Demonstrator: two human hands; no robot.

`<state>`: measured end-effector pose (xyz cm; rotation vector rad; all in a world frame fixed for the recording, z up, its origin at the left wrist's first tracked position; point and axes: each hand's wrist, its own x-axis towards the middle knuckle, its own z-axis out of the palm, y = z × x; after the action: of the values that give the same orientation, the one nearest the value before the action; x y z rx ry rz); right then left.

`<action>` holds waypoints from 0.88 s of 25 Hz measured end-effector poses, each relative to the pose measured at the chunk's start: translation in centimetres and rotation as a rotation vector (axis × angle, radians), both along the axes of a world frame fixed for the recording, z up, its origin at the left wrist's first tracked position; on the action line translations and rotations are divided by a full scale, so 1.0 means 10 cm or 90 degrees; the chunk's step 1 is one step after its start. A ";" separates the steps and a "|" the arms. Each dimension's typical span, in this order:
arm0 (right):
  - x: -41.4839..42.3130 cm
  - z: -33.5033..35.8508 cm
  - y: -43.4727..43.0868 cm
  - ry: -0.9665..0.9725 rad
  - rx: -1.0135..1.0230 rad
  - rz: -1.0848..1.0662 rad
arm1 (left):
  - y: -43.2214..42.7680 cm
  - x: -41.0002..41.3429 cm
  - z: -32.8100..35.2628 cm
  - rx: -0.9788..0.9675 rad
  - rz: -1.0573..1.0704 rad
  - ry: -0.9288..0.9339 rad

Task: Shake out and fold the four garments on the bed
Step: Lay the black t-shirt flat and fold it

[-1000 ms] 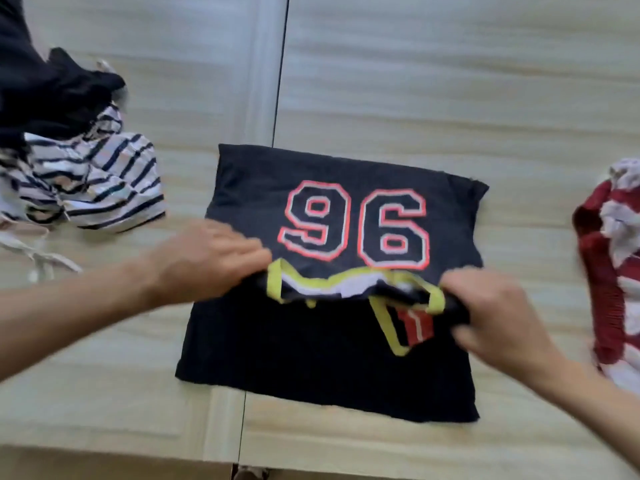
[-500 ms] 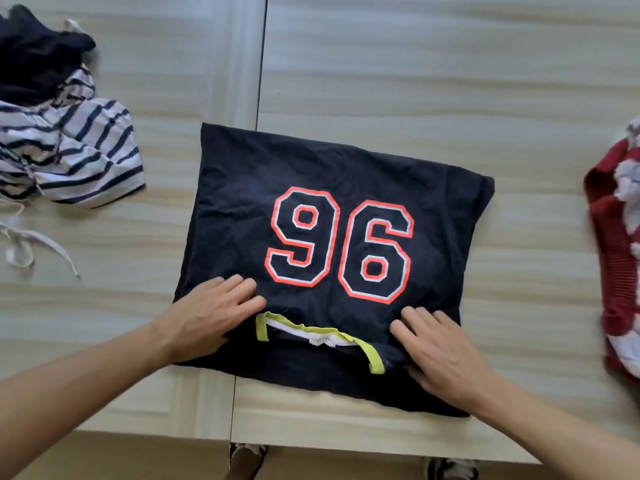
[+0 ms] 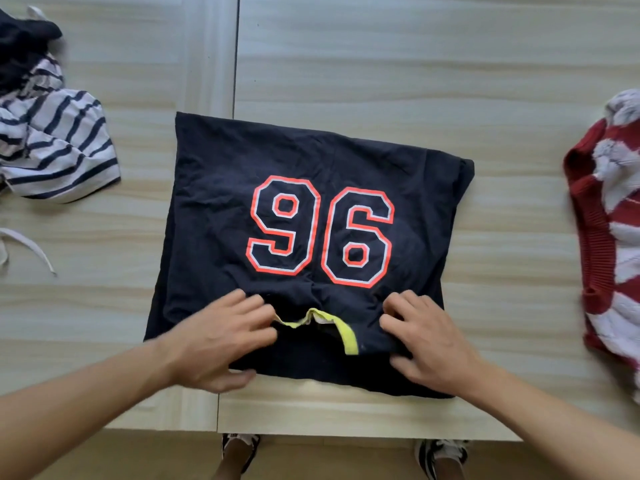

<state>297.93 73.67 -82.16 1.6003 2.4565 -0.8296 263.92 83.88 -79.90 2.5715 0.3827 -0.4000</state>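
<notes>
Nearest the camera, two dark shoes (image 3: pixel 240 448) were seen on the floor below the edge of the bed (image 3: pixel 381 64). Just beyond that edge, the folded navy T-shirt (image 3: pixel 214 202) was spread flat in the middle of the bed, its "96" print facing up. The left hand (image 3: pixel 221 337) was laid on the shirt's near part with fingers nearly straight, pressing beside the yellow collar trim (image 3: pixel 348 337). The right hand (image 3: pixel 426 334) was set on the other side of the trim, and cloth was gathered under its bent fingers and thumb. Part of the trim was hidden by the left fingers.

To the left, well apart from the shirt, a white drawstring (image 3: pixel 24 244) and a crumpled striped garment (image 3: pixel 62 147) were found, with a black garment (image 3: pixel 20 39) heaped behind it. A red and white knit (image 3: pixel 609 237) was lying at the right edge.

Half a second before, the trim had been stretched flatter and both hands laid flat; now it was humped and the hands were drawn closer together. A second before, the fold had been held raised.
</notes>
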 end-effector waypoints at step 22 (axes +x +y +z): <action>0.26 0.26 -0.08 0.143 0.090 -0.150 | -0.67 1.62 -0.09 -0.536 1.415 -0.246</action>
<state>300.51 72.91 -79.57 1.9780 2.5590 -0.9317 280.17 77.20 -80.79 0.3740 1.8473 0.6184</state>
